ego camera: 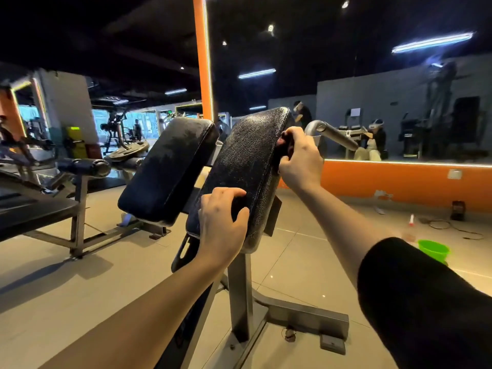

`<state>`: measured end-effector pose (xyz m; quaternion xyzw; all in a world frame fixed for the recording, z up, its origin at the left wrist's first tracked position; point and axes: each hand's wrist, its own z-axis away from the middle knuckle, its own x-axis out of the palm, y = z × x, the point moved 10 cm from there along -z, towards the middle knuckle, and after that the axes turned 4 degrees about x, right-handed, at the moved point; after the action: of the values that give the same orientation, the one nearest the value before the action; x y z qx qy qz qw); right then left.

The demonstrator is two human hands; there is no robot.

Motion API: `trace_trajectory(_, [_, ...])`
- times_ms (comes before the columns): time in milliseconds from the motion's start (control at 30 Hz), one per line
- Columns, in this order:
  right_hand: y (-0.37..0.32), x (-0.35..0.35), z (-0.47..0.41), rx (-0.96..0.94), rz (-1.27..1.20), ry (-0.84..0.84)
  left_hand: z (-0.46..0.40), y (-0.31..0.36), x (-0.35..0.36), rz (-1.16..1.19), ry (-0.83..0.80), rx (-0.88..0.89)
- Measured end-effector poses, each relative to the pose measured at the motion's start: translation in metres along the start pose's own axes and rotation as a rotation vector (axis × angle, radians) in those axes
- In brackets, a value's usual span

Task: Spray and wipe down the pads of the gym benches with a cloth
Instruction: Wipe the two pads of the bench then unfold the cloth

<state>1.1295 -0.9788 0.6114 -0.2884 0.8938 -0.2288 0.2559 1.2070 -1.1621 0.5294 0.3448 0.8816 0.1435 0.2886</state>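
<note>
The left hand (pixel 222 225) grips the black pad's (pixel 247 166) near end, and the right hand (pixel 299 158) squeezes a dark cloth (pixel 284 145) against its far edge.

No text, brand, number or sign could be read anywhere in the view. The small yellow-green lit panel (pixel 72 128) on the far machine at the left and the pale square plate (pixel 454 174) on the orange wall band were both too blurred and too small to show any lettering. The black textured vinyl pads (pixel 247 166) of the bench carried no legible mark on the faces that showed.
</note>
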Motion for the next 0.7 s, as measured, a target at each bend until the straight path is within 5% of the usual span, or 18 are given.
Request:
trace_trajectory(233, [-0.002,0.003,0.158,-0.265,-0.210,-0.317,0.015,0.004,-0.002,-0.001,0.018,0.037])
trace_trajectory(367, [0.004,-0.029,0.065,-0.117,-0.225,-0.014,0.018,0.001,-0.002,-0.009,-0.016,0.033])
trace_trajectory(500, [-0.002,0.000,0.023,-0.007,-0.216,-0.168,0.024,-0.003,-0.004,-0.040,-0.033,0.010])
trace_trajectory(633, [-0.024,0.010,0.140,-0.171,-0.222,-0.188,0.034,-0.008,-0.008,-0.037,-0.053,-0.006])
trace_trajectory(700, [-0.027,0.018,0.198,-0.233,-0.302,-0.351,0.038,-0.008,-0.011,-0.025,-0.051,-0.016])
